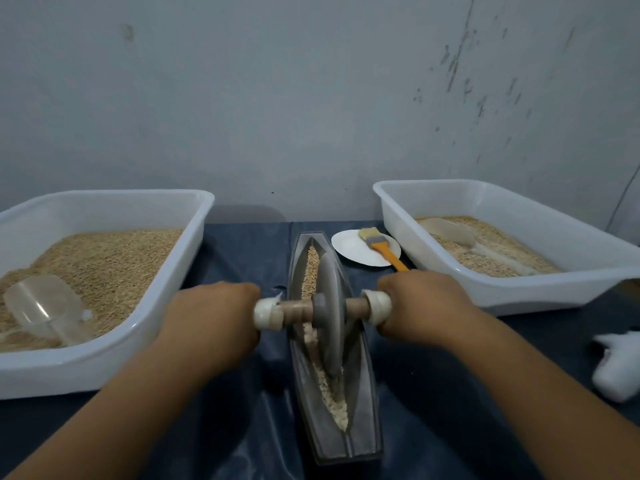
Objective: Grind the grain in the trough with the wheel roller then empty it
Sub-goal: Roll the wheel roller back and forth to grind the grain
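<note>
A long grey boat-shaped trough [363,420] lies lengthwise on the dark blue table in front of me. Grain [311,268] fills its groove, whole at the far end and paler and crushed near me. The grey wheel roller [329,306] stands upright in the groove at about mid-length, on a wooden axle with white-wrapped ends. My left hand [214,317] grips the left handle. My right hand [419,306] grips the right handle.
A white tub [114,355] of grain with a clear scoop [45,306] sits at the left. Another white tub [540,289] with grain and a scoop [453,233] sits at the right. Behind the trough, a white plate [349,247] holds an orange-handled brush [381,245]. A white cloth [616,365] lies far right.
</note>
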